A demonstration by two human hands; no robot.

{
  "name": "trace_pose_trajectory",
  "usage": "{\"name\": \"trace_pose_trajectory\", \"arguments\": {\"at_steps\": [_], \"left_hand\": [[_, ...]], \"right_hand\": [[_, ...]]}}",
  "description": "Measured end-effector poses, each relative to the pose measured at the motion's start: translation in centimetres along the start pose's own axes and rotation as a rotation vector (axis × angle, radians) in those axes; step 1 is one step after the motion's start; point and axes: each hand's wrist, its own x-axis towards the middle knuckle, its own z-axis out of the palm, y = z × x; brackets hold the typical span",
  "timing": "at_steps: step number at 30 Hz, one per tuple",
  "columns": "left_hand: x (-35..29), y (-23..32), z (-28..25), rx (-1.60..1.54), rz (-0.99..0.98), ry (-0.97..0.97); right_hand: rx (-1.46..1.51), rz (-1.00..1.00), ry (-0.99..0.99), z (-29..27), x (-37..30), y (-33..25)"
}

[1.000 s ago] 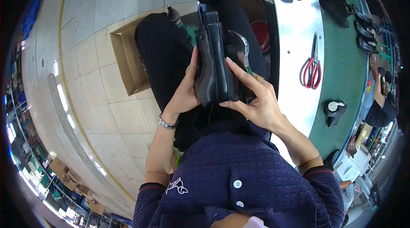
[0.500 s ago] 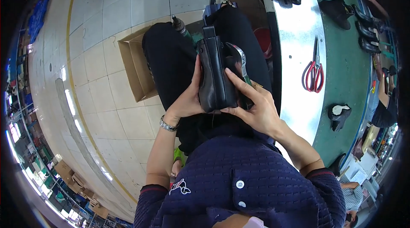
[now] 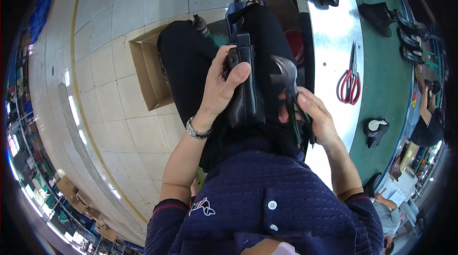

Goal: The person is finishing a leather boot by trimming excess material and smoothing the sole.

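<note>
Upright between my thighs is a black leather boot (image 3: 246,104), its smooth side seam facing up. My left hand (image 3: 217,85) is closed around its upper part, the thumb lying across the leather. To the right of the boot, my right hand (image 3: 318,119) grips a pair of lasting pliers (image 3: 287,77) by the dark green handles. The pliers' curved metal jaws point up and away from me, apart from the boot. Part of the boot is hidden behind my left hand.
At my right runs a metal-topped bench (image 3: 334,31) with red-handled scissors (image 3: 349,85). Beyond it, a green surface (image 3: 377,81) carries several black boots (image 3: 379,19). An open cardboard box (image 3: 149,71) stands left of my knee, and a green-bodied tool (image 3: 202,26) lies between my legs.
My right hand has let go of the boot and taken up the pliers, moving right. My left hand has shifted up along the boot, its thumb now over the front.
</note>
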Motion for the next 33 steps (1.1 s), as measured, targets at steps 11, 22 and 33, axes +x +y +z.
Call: {"name": "trace_pose_trajectory", "arguments": {"at_steps": [11,22,33], "left_hand": [[-0.7,-0.7,-0.2,0.097,0.007,0.025],[-2.2,-0.8,0.8,0.158,0.018,0.11],[0.6,-0.8,-0.4,0.119,0.057,0.192]], "right_hand": [[-0.319,0.306,-0.419,0.4,1.9,-2.2],[-0.998,0.228,-0.545,2.1,3.2,-5.5],[-1.081,0.104,-0.267,3.7,3.2,-5.5]]}}
